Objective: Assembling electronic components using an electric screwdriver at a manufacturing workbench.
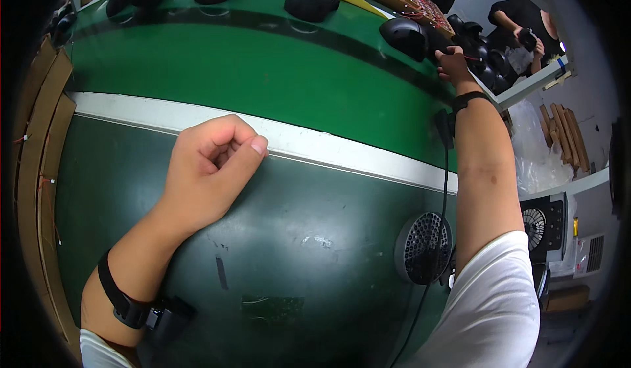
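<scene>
My left hand (217,164) hovers over the near worktable by the white rail, its fingers curled in and the thumb against the index finger; nothing shows in it. Stretched far to the right, my right hand (453,67) has its fingers bent at a black rounded housing (439,42) with a red wire beside it. My hand partly covers that housing. Just left of it, another black rounded shell (403,37) sits on the green belt (263,66). More such shells, one of them (311,1), stand along the belt's far edge.
A white rail (315,138) divides the belt from the dark green table (309,204). On the table's right is a round perforated black part (426,246), with a black cable (445,190) crossing it. Cardboard (49,125) lines the left. Across the belt, another person (519,20) holds a black part.
</scene>
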Action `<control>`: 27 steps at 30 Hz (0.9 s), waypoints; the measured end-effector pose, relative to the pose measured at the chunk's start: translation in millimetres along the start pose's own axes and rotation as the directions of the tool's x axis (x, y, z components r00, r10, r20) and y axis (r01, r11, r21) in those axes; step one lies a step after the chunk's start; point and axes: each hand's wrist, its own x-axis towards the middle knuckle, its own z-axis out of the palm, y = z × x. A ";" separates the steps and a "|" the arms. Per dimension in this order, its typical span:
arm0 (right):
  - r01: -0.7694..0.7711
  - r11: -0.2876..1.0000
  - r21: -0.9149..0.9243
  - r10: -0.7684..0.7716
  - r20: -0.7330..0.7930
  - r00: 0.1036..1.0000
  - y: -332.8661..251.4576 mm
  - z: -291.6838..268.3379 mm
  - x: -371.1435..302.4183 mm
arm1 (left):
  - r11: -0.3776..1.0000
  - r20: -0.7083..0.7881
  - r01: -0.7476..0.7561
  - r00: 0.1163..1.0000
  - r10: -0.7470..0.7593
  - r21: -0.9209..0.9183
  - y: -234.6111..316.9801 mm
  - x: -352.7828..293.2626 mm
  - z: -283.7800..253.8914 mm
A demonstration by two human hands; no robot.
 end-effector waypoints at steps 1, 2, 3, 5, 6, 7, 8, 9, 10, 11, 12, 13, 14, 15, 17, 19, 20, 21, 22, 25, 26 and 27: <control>-0.026 0.999 -0.028 0.026 -0.001 1.000 -3.5 3.6 0.0 | 0.999 -0.026 -0.020 0.999 0.019 -0.046 -2.3 -0.7 2.2; 0.010 0.998 -0.062 -0.013 -0.040 0.999 12.3 -6.2 18.0 | 0.993 -0.045 -0.060 0.997 0.055 -0.104 -1.6 1.7 6.4; 0.012 0.998 -0.059 -0.014 -0.034 0.999 10.4 -1.5 16.6 | 0.993 -0.049 -0.057 0.997 0.052 -0.099 -1.6 1.2 4.2; 0.015 0.999 -0.034 -0.018 -0.108 0.994 6.9 7.5 11.6 | 1.000 0.007 0.018 1.000 -0.018 -0.024 -0.1 1.0 -1.7; 0.014 1.000 -0.025 -0.016 -0.070 0.997 3.2 11.1 3.3 | 1.000 0.002 0.018 1.000 -0.018 -0.015 -0.5 0.7 -3.0; 0.016 1.000 -0.015 -0.017 -0.066 0.998 3.5 15.5 4.3 | 1.000 0.007 0.019 1.000 -0.019 -0.023 -2.2 0.3 -2.4; 0.080 0.995 -0.063 -0.084 -0.051 0.995 10.1 12.4 9.8 | 0.999 0.018 0.012 1.000 -0.012 -0.034 -2.5 1.0 -0.2; 0.141 0.984 -0.112 -0.145 -0.032 0.989 17.2 9.5 13.2 | 1.000 0.022 0.005 1.000 -0.005 -0.028 -1.4 1.4 1.2; 0.201 0.970 -0.138 -0.209 -0.044 0.977 23.1 5.9 17.5 | 0.999 0.025 0.015 1.000 -0.014 -0.041 0.2 1.9 2.8; 0.195 0.972 -0.134 -0.205 -0.061 0.977 32.0 5.3 23.8 | 0.998 0.034 0.019 0.999 -0.017 -0.055 0.5 2.8 2.9; 0.259 0.948 -0.185 -0.272 -0.046 0.961 38.7 1.4 30.9 | 0.998 0.023 0.008 1.000 -0.006 -0.069 0.8 3.8 5.2; 0.319 0.917 -0.238 -0.335 -0.029 0.942 44.4 -9.4 38.7 | 0.998 0.038 -0.018 0.999 0.021 -0.060 2.4 4.8 7.5; 0.170 0.957 -0.237 -0.163 0.048 0.985 27.8 4.7 27.0 | 0.999 0.019 0.014 1.000 -0.013 -0.045 -1.7 2.7 2.6; 0.173 0.958 -0.228 -0.170 0.032 0.985 21.0 1.1 21.9 | 0.998 0.010 0.031 0.999 -0.031 -0.047 -3.4 2.6 3.3; 0.237 0.797 -0.555 -0.055 0.325 0.944 7.8 -8.6 10.1 | 0.999 0.000 0.011 1.000 -0.011 -0.035 -3.5 2.4 5.2; 0.149 0.887 -0.437 -0.011 0.303 0.953 -13.2 -12.4 -22.0 | 0.999 0.008 0.048 0.999 -0.048 -0.005 -2.2 0.7 5.6; 0.045 0.947 -0.318 0.051 0.287 0.957 -20.2 -19.8 -33.5 | 0.999 0.004 0.035 0.999 -0.035 -0.023 -1.4 0.9 6.7; 0.048 0.945 -0.322 0.049 0.286 0.957 -23.1 -24.3 -36.2 | 0.999 0.002 0.034 0.999 -0.034 -0.028 -0.3 0.8 7.9; 0.135 0.952 -0.276 -0.070 0.233 0.970 -25.0 -26.3 -37.9 | 0.999 0.008 0.027 1.000 -0.026 -0.026 0.6 0.5 8.9; 0.268 0.940 -0.212 -0.233 0.175 0.957 -26.1 -19.3 -28.6 | 1.000 0.000 -0.002 1.000 0.002 -0.004 -1.4 -0.1 6.8; 0.308 0.933 -0.188 -0.277 0.171 0.945 -24.0 -14.5 -19.8 | 1.000 -0.010 -0.024 1.000 0.024 0.019 -3.3 -1.4 7.3; 0.346 0.894 -0.285 -0.320 0.136 0.938 -25.5 -9.0 -7.3 | 1.000 -0.014 -0.004 1.000 0.004 0.000 -4.8 -2.2 7.8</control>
